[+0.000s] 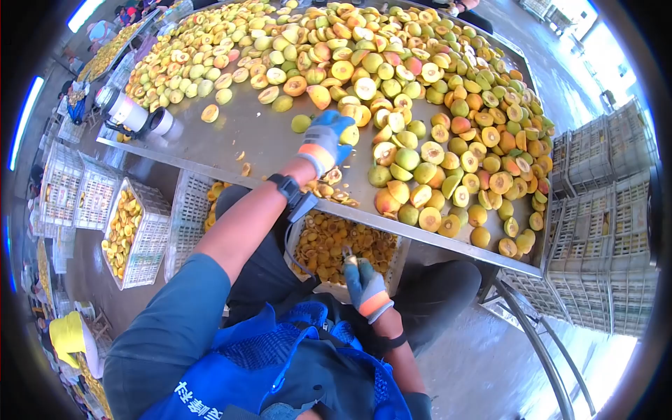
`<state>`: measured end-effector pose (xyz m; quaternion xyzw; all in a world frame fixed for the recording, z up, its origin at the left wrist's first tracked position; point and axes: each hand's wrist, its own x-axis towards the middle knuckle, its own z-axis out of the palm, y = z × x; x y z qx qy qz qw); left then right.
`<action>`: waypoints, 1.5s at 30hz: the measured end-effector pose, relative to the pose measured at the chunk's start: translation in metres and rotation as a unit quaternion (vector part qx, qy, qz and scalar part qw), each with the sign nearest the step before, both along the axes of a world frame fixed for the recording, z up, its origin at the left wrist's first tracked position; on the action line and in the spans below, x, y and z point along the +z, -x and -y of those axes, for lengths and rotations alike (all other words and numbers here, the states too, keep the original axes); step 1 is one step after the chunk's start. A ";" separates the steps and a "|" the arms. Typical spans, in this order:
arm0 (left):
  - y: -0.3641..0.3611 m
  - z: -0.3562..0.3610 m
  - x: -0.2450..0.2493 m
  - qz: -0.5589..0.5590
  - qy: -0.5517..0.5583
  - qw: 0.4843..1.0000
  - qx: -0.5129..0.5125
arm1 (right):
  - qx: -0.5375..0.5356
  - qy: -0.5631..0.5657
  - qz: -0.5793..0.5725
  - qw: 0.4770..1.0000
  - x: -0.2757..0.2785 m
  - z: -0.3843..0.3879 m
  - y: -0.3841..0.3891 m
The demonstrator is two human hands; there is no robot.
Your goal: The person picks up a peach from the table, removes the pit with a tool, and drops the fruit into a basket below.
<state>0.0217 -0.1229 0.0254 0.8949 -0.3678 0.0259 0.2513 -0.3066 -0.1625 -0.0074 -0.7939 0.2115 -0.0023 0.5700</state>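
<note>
My left hand (326, 142), in a grey glove with blue fingers and an orange cuff, reaches over the metal table. Its fingers and thumb are apart, at the edge of the pile of halved stone fruit (364, 88). One yellow half (349, 135) lies right at those fingertips. Lower down, my right hand (369, 288) wears a matching glove, its fingers closed on a small metal-tipped tool (348, 256). It is above a crate (396, 274) of cut fruit between my legs; the tool's handle is hidden. Fruit scraps (329, 189) lie by the table's near edge.
Halved fruit covers much of the metal table (238, 143). A white cylindrical container (129, 112) rests at its left end. Crates of fruit (133, 231) stand on the floor at left, and stacked crates (595, 238) at right. Metal rails (535, 336) stand near my right knee. People work far left.
</note>
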 end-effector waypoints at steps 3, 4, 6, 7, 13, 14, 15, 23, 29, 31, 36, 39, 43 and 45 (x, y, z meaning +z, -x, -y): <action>0.018 -0.041 0.003 -0.469 0.350 0.809 0.053 | -0.027 -0.100 0.073 0.992 0.016 0.005 -0.015; 0.034 -0.058 0.009 -0.574 0.430 0.697 0.022 | -0.029 -0.143 0.091 0.985 0.021 0.005 -0.022; 0.066 -0.084 0.021 -0.667 0.499 0.552 -0.032 | -0.031 -0.209 0.123 0.970 0.040 0.003 -0.034; 0.081 -0.089 0.027 -0.674 0.523 0.520 -0.026 | -0.028 -0.209 0.150 0.966 0.050 0.000 -0.042; 0.152 -0.097 0.041 -0.684 0.622 0.381 0.009 | 0.027 -0.018 0.152 0.988 0.076 -0.013 -0.058; 0.156 -0.099 0.037 -0.678 0.625 0.387 -0.009 | 0.026 0.081 0.183 0.980 0.071 -0.016 -0.056; 0.161 -0.099 0.039 -0.676 0.631 0.380 -0.004 | 0.006 0.050 0.157 0.986 0.073 -0.019 -0.055; 0.175 -0.107 0.025 -0.663 0.645 0.381 -0.020 | -0.077 -0.172 0.107 0.976 0.063 -0.040 -0.047; 0.178 -0.117 0.020 -0.616 0.634 0.464 -0.062 | -0.071 -0.328 -0.017 0.942 0.080 -0.036 -0.043; 0.179 -0.119 0.016 -0.580 0.621 0.521 -0.079 | -0.030 -0.215 0.025 0.976 0.074 -0.036 -0.042; 0.184 -0.119 0.013 -0.469 0.537 0.701 -0.027 | 0.004 -0.065 0.082 0.995 0.051 -0.039 -0.043; 0.183 -0.124 0.007 -0.298 0.443 0.844 -0.047 | 0.028 0.057 0.032 0.998 0.067 -0.036 -0.039; 0.187 -0.121 0.002 -0.246 0.434 0.865 -0.050 | -0.016 -0.181 0.048 0.982 0.056 -0.043 -0.046; 0.193 -0.115 0.003 -0.344 0.498 0.795 -0.029 | -0.013 -0.289 0.008 0.957 0.059 -0.037 -0.039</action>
